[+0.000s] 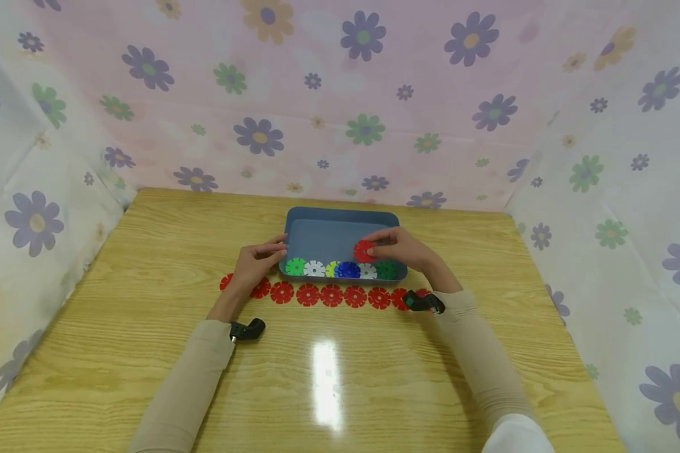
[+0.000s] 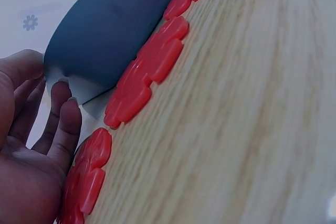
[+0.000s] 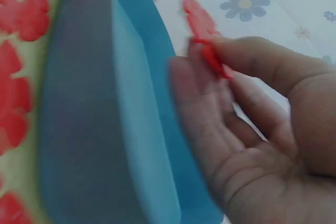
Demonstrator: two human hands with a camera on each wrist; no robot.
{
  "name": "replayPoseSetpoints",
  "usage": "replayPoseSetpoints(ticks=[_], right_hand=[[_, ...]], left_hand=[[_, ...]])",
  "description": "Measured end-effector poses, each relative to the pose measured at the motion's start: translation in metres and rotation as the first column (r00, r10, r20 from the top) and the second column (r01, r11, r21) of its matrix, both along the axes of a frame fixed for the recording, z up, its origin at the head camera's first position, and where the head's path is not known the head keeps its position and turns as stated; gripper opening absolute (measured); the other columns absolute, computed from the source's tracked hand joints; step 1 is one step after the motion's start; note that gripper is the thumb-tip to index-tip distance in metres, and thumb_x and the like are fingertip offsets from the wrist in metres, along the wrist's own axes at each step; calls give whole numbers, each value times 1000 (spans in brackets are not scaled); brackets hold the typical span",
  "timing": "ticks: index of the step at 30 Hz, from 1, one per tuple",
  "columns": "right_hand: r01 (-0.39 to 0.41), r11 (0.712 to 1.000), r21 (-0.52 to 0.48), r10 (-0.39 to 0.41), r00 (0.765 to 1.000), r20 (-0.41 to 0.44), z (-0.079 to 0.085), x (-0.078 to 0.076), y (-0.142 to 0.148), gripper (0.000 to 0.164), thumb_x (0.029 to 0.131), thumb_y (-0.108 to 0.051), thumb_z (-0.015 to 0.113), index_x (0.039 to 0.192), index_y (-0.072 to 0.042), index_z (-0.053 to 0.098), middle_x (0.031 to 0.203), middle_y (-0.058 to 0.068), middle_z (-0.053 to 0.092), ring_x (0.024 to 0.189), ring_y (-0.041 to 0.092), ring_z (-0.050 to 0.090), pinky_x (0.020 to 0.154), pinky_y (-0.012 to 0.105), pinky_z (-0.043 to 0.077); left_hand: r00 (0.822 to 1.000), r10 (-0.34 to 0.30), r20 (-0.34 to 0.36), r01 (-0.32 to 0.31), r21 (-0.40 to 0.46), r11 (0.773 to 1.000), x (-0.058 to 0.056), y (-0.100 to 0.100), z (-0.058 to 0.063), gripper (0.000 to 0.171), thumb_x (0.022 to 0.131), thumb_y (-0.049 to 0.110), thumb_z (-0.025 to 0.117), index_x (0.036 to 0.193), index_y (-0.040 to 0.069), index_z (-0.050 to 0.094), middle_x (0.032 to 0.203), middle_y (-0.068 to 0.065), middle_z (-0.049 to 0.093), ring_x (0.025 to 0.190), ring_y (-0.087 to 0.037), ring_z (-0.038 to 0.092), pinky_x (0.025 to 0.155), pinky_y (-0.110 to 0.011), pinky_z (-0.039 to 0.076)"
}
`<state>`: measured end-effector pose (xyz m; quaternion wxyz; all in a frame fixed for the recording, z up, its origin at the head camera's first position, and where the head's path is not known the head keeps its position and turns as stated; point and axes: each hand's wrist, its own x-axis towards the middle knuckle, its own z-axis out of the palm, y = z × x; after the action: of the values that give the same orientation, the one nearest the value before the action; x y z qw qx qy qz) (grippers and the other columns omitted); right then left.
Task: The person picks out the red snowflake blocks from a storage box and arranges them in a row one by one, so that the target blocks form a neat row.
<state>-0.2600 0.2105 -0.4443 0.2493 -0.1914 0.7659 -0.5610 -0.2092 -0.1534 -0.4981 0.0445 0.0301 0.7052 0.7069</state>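
My right hand (image 1: 403,247) pinches a red notched snowflake disc (image 1: 364,251) between thumb and fingers, above the right part of a blue-grey tray (image 1: 340,214). The right wrist view shows the red disc (image 3: 202,22) tilted, nearly edge-on, beside the tray wall (image 3: 79,108). At the tray's left end, my left hand (image 1: 254,261) holds the rim with thumb and fingertips. In the left wrist view, fingers (image 2: 68,129) lie against the tray's corner, close to the red discs on the table. Along the tray's near wall stand green (image 1: 296,267), white (image 1: 314,268), yellow and blue (image 1: 349,270) discs.
A row of several red discs (image 1: 331,295) lies on the wooden table (image 1: 260,390) just in front of the tray, partly under both wrists. A flowered cloth (image 1: 328,75) hangs behind the table and at both sides.
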Motion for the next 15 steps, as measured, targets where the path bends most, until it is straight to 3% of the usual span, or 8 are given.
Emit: replayPoseSetpoints(ticks=[7,11,15], right_hand=[[180,971,-155,-184,983,-12,-1,23,26,36,101,-14,64,135,-1,63,118,-1,70,101,13,70,94,36,58],[252,941,-226,-248,968,45,0,34,44,36,101,-12,64,136,-2,61,122,0,67,104,13,70,95,34,57],[322,918,-230,-309,947,91,0,42,69,28,102,-10,62,130,-7,65,116,-2,69,100,11,70,91,31,58]], left_hand=[[1000,-3,3,3,-7,1000,0,-1,-1,32,99,12,67,124,-8,69,148,-7,58,143,-18,48,70,-13,48],[1000,-6,-1,6,-1,1000,0,-1,-1,32,99,11,67,124,-9,69,148,-8,58,143,-19,47,74,-12,49],[1000,-6,-2,6,3,1000,0,-1,-1,32,99,11,67,124,-10,68,148,-9,57,144,-20,47,81,-11,50]])
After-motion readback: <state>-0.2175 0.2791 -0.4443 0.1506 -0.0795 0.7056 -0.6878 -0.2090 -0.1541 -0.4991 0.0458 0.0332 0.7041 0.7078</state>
